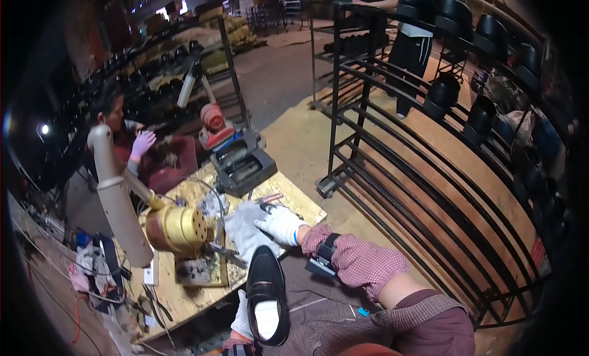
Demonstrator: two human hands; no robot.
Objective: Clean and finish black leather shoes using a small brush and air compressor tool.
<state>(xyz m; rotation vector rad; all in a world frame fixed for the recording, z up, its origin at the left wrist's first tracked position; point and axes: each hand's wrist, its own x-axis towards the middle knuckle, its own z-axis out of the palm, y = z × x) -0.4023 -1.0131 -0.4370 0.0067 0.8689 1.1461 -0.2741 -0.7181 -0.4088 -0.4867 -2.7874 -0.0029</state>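
A black loafer [267,288] with a pale insole is tilted over my lap, toe pointing away from me. My left hand [241,319], in a white glove, grips it from the left side; the shoe hides part of the fingers. On the workbench [294,190], a grey cloth [245,224] lies rumpled near the front edge. My right hand [283,226], also white-gloved, rests on the cloth's right side with its fingers bent into the fabric. Just left of the cloth is a yellow-brown motor-like machine [178,228] with a thick pale arm [119,202].
A dark metal block-like fixture [245,166] stands at the bench's far side, beside a red machine [213,123]. Pliers-like tools [156,307] lie at the near left. A black rack [392,153] with shoes fills the right. A purple-gloved co-worker [144,144] sits at left; another person [410,61] stands behind the rack.
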